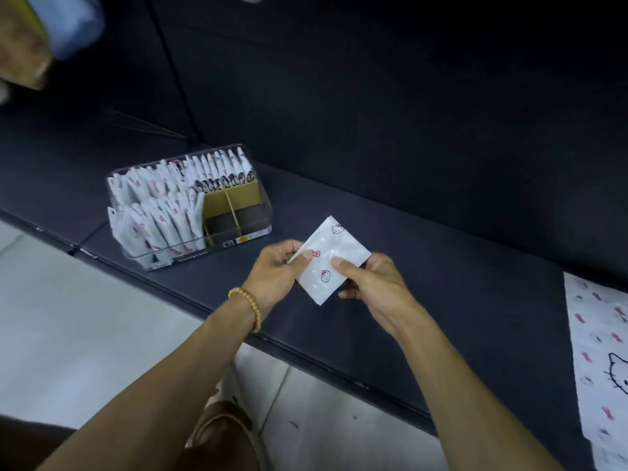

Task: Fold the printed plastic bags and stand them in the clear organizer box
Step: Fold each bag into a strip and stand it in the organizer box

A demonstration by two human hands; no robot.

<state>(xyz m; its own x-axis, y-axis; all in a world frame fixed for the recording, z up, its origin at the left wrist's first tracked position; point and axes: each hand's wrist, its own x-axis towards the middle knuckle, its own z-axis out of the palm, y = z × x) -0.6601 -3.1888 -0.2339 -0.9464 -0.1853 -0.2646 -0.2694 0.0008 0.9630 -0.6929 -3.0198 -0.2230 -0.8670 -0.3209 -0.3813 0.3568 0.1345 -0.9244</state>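
Note:
A folded white plastic bag [331,258] with small cat-face and bow prints is held above the dark cushioned surface, pinched from both sides. My left hand [277,268] grips its left edge with the thumb on top. My right hand [370,283] grips its lower right edge. To the left stands the clear organizer box [253,229], with several folded printed bags [163,205] standing upright in two rows. Its right end shows a yellow-brown divider and open space.
An unfolded printed bag [601,351] lies flat at the right edge of the dark surface [441,266]. The surface's front edge runs diagonally, with pale tiled floor [85,317] below. A beaded bracelet [249,309] sits on my left wrist.

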